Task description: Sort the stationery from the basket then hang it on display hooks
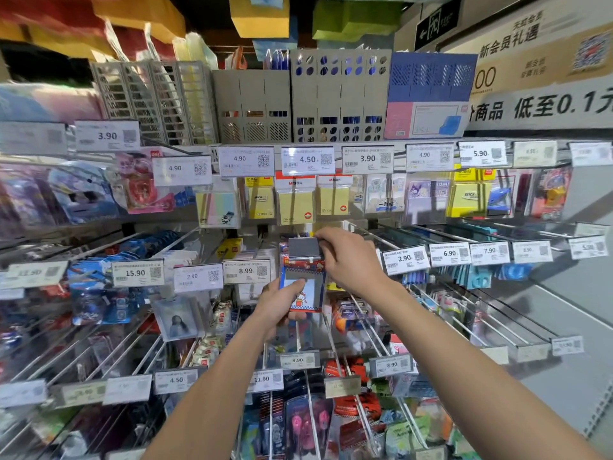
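A blue and red cartoon stationery pack (306, 290) hangs at the front end of a display hook in the middle row of the rack. My left hand (280, 305) grips the pack's lower part from below, thumb across its front. My right hand (348, 257) is above it, fingers pinching the grey price tag holder (303, 249) at the hook's tip, tilted up over the pack's red header. The basket is out of view.
Rows of metal hooks (471, 307) with white price tags hold packed stationery on all sides. Sticky note pads (297, 202) hang just above my hands. Grey and blue file holders (338, 97) stand on the top shelf. Paper bags hang overhead.
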Available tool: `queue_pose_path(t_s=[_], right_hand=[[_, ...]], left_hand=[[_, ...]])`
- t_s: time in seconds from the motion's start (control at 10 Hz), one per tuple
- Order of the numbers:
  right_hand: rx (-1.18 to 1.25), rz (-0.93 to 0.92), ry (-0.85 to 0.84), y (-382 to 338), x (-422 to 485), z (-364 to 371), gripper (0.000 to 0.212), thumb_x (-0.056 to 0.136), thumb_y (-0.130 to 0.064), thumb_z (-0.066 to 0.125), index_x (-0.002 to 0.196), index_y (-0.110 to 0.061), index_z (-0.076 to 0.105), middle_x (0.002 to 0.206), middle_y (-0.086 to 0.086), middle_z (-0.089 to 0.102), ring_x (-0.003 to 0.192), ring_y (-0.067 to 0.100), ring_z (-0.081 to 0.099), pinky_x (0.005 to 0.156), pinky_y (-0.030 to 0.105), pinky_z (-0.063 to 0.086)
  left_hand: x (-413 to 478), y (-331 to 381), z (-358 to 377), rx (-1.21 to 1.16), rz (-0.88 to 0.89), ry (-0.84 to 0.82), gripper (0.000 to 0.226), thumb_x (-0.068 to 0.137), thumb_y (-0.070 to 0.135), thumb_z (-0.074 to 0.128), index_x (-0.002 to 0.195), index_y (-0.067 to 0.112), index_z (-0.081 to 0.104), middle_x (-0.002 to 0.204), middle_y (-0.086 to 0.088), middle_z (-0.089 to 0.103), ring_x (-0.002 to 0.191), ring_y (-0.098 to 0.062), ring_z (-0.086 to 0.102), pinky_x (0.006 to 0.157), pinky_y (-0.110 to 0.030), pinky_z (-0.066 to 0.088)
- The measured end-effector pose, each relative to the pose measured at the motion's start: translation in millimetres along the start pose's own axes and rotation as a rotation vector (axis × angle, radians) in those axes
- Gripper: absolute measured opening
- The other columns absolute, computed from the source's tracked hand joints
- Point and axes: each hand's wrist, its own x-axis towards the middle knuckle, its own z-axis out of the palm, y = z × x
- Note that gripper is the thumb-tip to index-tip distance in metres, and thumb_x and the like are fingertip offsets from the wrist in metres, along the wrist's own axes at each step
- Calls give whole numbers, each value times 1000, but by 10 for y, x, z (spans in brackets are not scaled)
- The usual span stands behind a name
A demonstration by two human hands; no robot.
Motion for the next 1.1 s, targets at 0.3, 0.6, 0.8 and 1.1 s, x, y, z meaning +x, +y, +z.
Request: queue_pose_path(t_s=[0.3,0.6,0.8,1.1], right_hand=[[-31,-4,-15,25,-19,8,32,101,-19,46,127,-27,62,120,-4,68,110,26,63,85,43,48],[20,-48,38,15,-139,-4,32,99,-15,49,125,-22,66,120,-1,71,114,28,63,89,48,52],[-67,-203,75,79,-380,25,30,86,-8,64,114,-16,72,137,12,62,129,33,54,95,51,53],[-355,-196,-30,213,-889,-18,23,80,-26,67,101,-18,73,149,15,44,138,36,35,95,51,46]], left_hand=[[186,18,83,-41,-132,6,49,98,34,58,141,15,44,137,-4,56,78,-25,79,35,-23,31],[71,-113,-76,16,-199,50,46,100,36,64,121,-4,57,108,-17,73,77,-26,79,40,-26,45],[-191,-68,-155,166,-126,25,34,101,27,63,118,-2,61,108,-21,73,64,-20,70,46,-26,41],[-749,76,-182,539,151,-11,9,97,17,66,97,9,64,82,-4,60,68,-16,53,58,-22,44]])
